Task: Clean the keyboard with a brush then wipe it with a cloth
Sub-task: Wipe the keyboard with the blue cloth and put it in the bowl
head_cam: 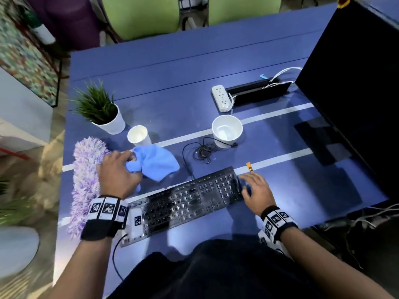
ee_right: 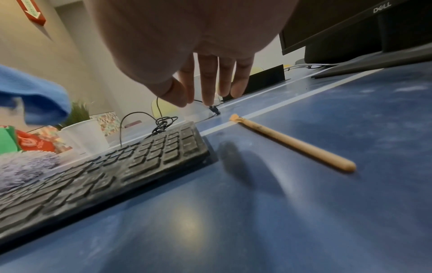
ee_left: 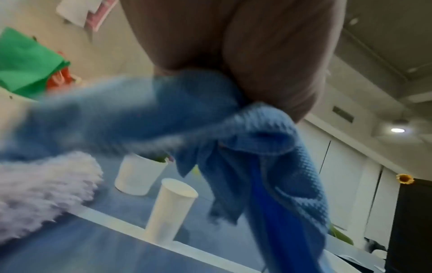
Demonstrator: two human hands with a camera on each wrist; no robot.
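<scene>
A dusty black keyboard lies slanted on the blue table. My left hand grips a bunched blue cloth lifted just off the table beyond the keyboard's left end; the cloth hangs from my fingers in the left wrist view. My right hand hovers open with straight fingers over the keyboard's right end. A small wooden-handled brush lies on the table right of the keyboard, partly hidden under my hand in the head view.
A purple fluffy duster lies left of the keyboard. Behind stand a paper cup, a potted plant, a white bowl-cup, tangled cable, power strip and a monitor at right.
</scene>
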